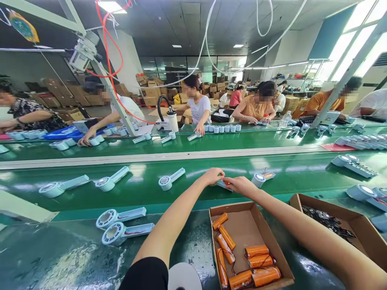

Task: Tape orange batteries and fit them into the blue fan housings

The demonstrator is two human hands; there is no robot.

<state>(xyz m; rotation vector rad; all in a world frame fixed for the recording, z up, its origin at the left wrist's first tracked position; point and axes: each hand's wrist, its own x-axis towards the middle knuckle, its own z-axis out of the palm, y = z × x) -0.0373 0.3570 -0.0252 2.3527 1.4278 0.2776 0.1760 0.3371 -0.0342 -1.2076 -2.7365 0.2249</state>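
Mid-frame, the right hand (241, 186) seems to pinch an orange cell (227, 182) over a housing (224, 185) on the belt (208, 162); the left hand (213, 176) curls in beside it, its hold impossible to tell. So shallow a pinch could let the cell slip. Lower centre, a box (242, 227) holds loose orange cells (227, 237); right, a second box (360, 224) holds black parts (329, 221).

Red hose (104, 26) overhead; cardboard boxes (151, 92) stacked behind; blue blind (331, 32).
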